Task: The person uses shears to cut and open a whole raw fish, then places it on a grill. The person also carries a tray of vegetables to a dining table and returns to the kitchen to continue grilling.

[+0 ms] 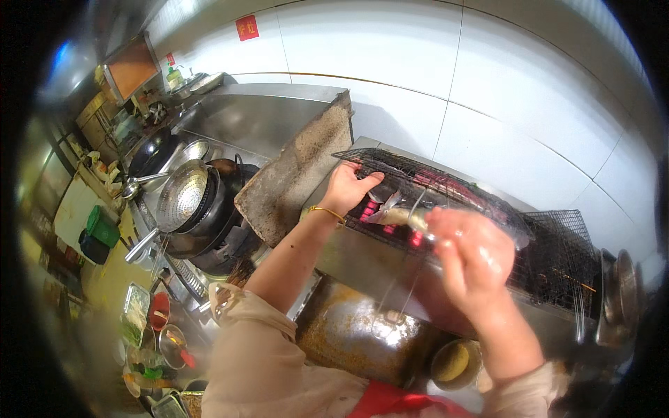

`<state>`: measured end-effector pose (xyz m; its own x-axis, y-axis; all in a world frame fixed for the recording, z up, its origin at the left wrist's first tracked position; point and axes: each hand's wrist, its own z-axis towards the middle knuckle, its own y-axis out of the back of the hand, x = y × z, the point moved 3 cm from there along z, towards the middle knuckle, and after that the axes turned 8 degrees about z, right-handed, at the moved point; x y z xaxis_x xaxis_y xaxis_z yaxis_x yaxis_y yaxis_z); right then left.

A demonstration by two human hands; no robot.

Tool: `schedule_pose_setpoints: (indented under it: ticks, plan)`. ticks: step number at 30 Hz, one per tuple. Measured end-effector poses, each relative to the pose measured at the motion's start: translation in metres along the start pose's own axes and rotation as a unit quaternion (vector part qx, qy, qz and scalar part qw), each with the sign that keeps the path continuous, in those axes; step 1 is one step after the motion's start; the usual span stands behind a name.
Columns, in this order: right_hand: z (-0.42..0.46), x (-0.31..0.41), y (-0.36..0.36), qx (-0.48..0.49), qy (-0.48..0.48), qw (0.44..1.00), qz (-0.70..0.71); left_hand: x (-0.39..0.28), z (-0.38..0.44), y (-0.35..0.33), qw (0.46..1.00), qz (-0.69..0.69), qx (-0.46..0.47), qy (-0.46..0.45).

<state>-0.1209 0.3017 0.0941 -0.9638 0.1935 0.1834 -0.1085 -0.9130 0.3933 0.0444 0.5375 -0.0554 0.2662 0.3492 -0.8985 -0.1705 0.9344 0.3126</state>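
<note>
My left hand (351, 185) grips the left edge of a wire grill basket's raised upper grid (418, 170), its thumb pointing right. Below the grid a fish (400, 215) lies on its side over the grill, its tail towards my left hand. Red-glowing heating elements (370, 210) show beneath it. Over the fish's right part is my right hand (470, 251), slightly blurred, with fingers curled. A thin curved metal piece (415, 204) shows by those fingers; whether they hold it cannot be told.
A dirty board (303, 167) leans left of the grill. Further left stand woks and a perforated ladle (183, 196). An oily metal tray (339, 329) and a bowl with yellow contents (454, 363) lie nearer me. Another wire grid (564, 230) and round pans (622, 292) are at right.
</note>
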Motion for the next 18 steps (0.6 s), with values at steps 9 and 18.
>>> schedule_pose_setpoints:
  ticks: [9, 18]
  plan:
    - [0.031, -0.017, 0.014, -0.056, -0.099, 0.993, 0.020, -0.018, -0.003, 0.003, 0.985, -0.081, 0.069, 0.133]
    - [0.029, -0.010, 0.011, -0.029, -0.058, 0.998, -0.010, 0.005, 0.017, 0.005, 0.983, 0.003, 0.154, 0.095]
